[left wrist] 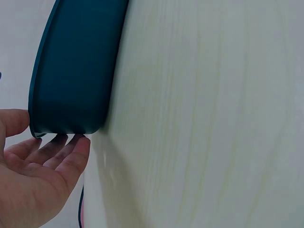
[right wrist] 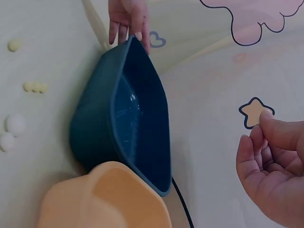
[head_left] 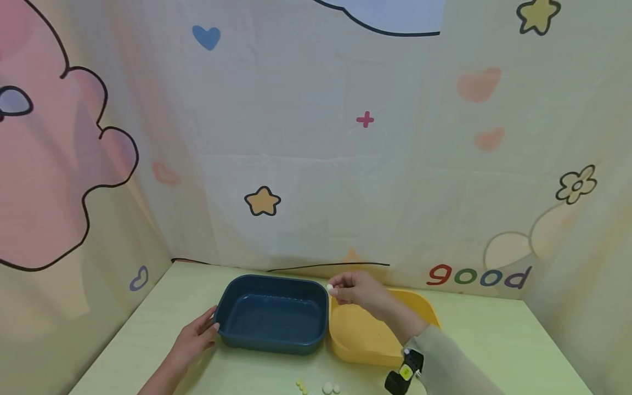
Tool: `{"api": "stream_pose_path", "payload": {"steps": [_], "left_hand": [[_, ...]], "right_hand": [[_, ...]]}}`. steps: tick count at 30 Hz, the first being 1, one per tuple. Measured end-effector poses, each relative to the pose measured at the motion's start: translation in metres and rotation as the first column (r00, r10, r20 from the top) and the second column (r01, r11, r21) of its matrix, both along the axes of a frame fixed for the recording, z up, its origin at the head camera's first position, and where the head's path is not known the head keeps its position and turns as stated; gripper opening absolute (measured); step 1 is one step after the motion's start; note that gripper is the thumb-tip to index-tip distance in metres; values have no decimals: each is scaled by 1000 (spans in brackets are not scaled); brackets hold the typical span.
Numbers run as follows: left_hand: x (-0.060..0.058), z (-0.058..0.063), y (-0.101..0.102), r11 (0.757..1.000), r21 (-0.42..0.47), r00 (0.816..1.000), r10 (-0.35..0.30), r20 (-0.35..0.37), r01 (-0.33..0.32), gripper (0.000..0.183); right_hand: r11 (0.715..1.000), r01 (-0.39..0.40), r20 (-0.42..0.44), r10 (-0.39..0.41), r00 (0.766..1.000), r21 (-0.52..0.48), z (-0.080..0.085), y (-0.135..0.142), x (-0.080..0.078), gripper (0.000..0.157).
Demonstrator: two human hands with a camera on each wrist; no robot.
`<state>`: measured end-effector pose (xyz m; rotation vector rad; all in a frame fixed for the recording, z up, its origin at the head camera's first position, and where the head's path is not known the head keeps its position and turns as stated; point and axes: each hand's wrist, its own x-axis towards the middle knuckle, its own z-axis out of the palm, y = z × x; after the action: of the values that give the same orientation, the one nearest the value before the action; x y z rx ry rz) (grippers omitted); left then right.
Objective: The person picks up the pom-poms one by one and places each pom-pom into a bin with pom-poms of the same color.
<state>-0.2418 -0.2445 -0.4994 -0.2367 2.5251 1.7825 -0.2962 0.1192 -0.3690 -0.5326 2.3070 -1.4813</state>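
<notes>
My left hand (head_left: 194,338) holds the left end of a dark blue rectangular basin (head_left: 269,344). In the left wrist view, the thumb lies at the basin's rim and the fingertips touch its outer end wall. My right hand (head_left: 359,291) is raised over the place where the blue basin meets a yellow basin (head_left: 365,355). Between its thumb and index finger it pinches a small white ball (head_left: 329,287). From the right wrist view, the pinching fingertips mostly hide that ball. The blue basin's inside shows bare.
Near the table's front lie a yellow bumpy piece (head_left: 301,387) and two white balls (head_left: 327,388). A round yellow piece (right wrist: 14,45) lies beyond them in the right wrist view. A printed cloth (head_left: 306,164) hangs behind the table. The right wrist wears a black device (head_left: 406,373).
</notes>
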Motion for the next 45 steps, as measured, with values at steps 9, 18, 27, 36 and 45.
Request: {"api": "stream_pose_path", "payload": {"steps": [9,18,27,36,45], "left_hand": [[0,0,2,1000,8,1000,-1,-13,1,55],[0,-1,0,1000,-3,1000,-7,-3,7,55],[0,0,0,1000,0,1000,-2,-1,2,55],[2,-2,0,1000,4,1000,-1,11,1,55],[0,0,-1,1000,-1,1000,4,1,-4,55]], "right_hand": [[993,-102,-23,104,994,57,7,-13,-37,26],[977,-106,-18,112,994,185,7,-32,-56,26],[972,-131,30,127,991,196,6,-48,-78,23],[990,-119,119,109,987,77,-12,-60,-91,28],[994,-106,168,105,980,-1,-29,-72,-100,32]]}}
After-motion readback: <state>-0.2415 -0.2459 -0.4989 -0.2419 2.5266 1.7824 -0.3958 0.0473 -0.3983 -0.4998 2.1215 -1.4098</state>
